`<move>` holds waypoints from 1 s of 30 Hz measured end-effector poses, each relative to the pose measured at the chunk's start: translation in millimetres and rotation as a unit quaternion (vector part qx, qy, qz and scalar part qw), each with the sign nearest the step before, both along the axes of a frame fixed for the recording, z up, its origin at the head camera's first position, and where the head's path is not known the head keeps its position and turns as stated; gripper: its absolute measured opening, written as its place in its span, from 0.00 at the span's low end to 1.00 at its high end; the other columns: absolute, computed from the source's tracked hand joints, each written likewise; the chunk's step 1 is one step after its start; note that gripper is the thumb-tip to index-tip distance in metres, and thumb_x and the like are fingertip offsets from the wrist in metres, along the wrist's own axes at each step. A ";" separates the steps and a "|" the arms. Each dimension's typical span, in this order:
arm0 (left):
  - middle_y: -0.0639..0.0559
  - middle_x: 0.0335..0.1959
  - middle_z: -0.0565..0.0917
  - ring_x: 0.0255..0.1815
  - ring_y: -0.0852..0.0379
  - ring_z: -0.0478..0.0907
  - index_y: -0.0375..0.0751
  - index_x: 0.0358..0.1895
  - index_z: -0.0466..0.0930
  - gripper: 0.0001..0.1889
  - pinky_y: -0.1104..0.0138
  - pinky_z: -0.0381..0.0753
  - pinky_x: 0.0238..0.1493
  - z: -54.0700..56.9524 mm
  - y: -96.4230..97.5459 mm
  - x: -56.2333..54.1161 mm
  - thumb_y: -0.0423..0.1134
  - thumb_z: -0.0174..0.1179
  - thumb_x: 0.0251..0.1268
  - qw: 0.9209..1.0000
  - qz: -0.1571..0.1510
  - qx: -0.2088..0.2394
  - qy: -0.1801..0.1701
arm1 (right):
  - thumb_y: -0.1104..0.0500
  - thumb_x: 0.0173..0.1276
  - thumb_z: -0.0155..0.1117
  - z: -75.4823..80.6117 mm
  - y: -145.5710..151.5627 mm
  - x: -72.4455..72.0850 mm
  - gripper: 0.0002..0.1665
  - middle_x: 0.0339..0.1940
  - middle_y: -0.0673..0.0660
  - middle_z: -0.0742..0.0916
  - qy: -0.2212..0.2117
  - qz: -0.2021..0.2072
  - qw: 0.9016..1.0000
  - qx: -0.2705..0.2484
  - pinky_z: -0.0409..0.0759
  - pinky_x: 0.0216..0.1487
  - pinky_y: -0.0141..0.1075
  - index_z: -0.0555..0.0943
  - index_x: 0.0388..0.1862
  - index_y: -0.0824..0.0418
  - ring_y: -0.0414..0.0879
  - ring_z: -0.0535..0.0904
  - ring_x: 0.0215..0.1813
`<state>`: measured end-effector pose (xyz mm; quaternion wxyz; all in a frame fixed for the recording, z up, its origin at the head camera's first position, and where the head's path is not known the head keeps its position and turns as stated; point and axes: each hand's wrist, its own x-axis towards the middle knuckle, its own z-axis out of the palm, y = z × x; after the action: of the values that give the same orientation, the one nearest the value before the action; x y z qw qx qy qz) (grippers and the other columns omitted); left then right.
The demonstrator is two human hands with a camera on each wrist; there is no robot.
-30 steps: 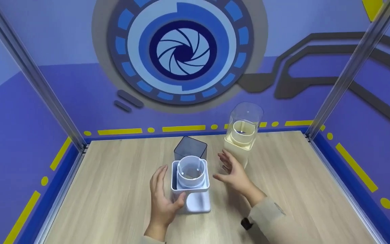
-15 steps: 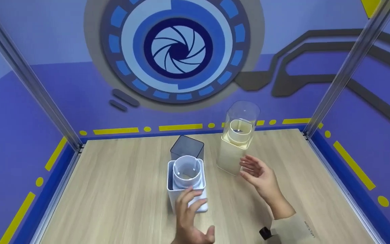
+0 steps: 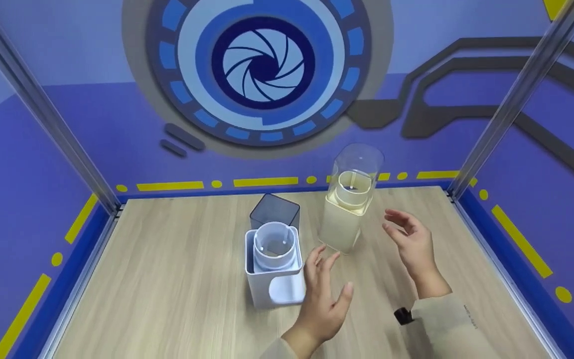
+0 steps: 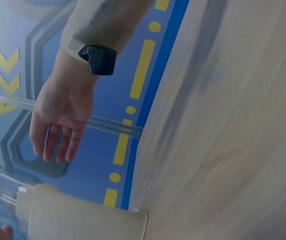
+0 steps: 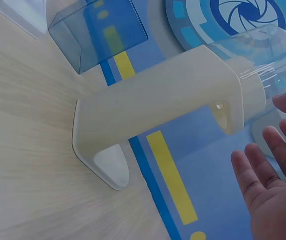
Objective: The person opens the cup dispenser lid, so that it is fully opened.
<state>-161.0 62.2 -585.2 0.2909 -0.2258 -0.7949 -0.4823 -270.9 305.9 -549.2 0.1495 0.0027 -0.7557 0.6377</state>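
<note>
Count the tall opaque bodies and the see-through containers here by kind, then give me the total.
Tall opaque bodies: 2 (white body, cream body)
See-through containers: 2 (smoky container, clear container)
Total: 4

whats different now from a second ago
The left hand moved from the left of the white dispenser across its front to its right. The right hand moved rightward, from in front of the cream dispenser to its right side. Nothing was visibly gripped or let go. Both dispensers and the tinted box stayed put.
</note>
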 end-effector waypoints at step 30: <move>0.33 0.92 0.51 0.95 0.32 0.51 0.35 0.92 0.48 0.54 0.40 0.60 0.94 21.8 73.8 -118.1 0.42 0.76 0.75 0.955 0.072 0.176 -0.229 | 0.57 0.98 0.35 17.2 -21.0 -83.0 0.33 0.94 0.67 0.64 -0.069 0.085 0.984 -0.141 0.57 0.97 0.53 0.56 0.93 0.68 0.60 0.57 0.96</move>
<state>-279.1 135.9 -563.5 0.1704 0.0029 -0.7567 -0.6311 -353.9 284.9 -532.0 0.0411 0.0016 -0.6640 0.7466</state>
